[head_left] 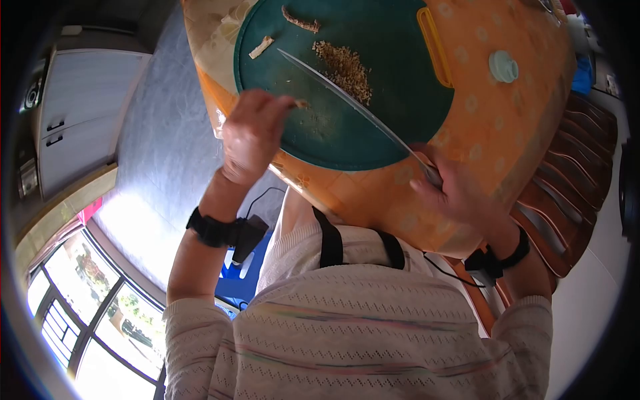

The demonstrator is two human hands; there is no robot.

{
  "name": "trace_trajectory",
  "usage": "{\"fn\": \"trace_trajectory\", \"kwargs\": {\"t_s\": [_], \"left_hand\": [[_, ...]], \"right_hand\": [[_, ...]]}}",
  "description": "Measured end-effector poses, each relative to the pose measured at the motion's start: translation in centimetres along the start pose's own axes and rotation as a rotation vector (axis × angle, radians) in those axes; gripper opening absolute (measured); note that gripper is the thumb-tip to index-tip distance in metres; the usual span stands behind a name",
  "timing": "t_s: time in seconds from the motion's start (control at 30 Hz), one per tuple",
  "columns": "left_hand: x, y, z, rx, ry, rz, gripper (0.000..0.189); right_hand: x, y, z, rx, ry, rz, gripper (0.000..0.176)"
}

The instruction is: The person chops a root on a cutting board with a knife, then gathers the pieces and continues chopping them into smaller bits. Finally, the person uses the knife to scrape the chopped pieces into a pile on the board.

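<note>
My right hand (453, 185) is wrapped around the handle of a long kitchen knife (363, 110), whose blade slants up and left over a round green cutting board (413, 67). Between the fingertips of my left hand (257, 130) is a small brown dried piece (301, 104), just over the board's near left part. Behind the blade lies a heap of finely chopped brown bits (343, 70). Farther back on the board are a pale short stick (261, 47) and a curved, rough brown dried strip (300, 20). Fine crumbs dot the board near my left hand.
The board has a yellow handle (435, 47) on its right side. It rests on a table with an orange patterned cloth (480, 127), where a pale green cap-like object (503, 67) stands. A brown slatted wooden chair (567, 180) is at the right; grey cabinets (87, 100) are at the left.
</note>
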State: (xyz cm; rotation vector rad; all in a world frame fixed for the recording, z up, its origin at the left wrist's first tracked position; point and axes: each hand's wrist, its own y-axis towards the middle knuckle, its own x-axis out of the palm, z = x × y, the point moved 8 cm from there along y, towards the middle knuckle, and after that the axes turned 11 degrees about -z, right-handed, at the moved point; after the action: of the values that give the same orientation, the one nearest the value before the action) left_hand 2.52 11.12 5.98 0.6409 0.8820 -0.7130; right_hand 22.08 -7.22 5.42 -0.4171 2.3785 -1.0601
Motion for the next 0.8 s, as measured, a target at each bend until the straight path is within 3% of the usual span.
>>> {"fn": "trace_trajectory", "kwargs": {"t_s": [0.07,0.17,0.4,0.67,0.8], "left_hand": [[1.7,-1.2,1.1,0.042,-0.027,-0.067,0.022],[2.4,-1.9,1.1,0.016,-0.033,-0.057,0.022],[1.9,-2.6,1.0,-0.079,-0.117,0.025,0.019],[2.2,-2.8,1.0,-0.097,-0.1,0.108,0.015],[2.2,-2.8,1.1,-0.079,-0.082,0.147,0.02]], "right_hand": [[-0.5,0.4,-1.6,-0.224,-0.079,0.133,0.035],[-0.7,0.6,-3.2,-0.292,-0.19,0.184,0.031],[0.1,0.6,-3.7,-0.235,-0.152,0.164,0.026],[1.8,1.6,-5.6,-0.41,-0.227,0.195,0.025],[2.2,1.6,-5.5,-0.402,-0.248,0.181,0.025]]}}
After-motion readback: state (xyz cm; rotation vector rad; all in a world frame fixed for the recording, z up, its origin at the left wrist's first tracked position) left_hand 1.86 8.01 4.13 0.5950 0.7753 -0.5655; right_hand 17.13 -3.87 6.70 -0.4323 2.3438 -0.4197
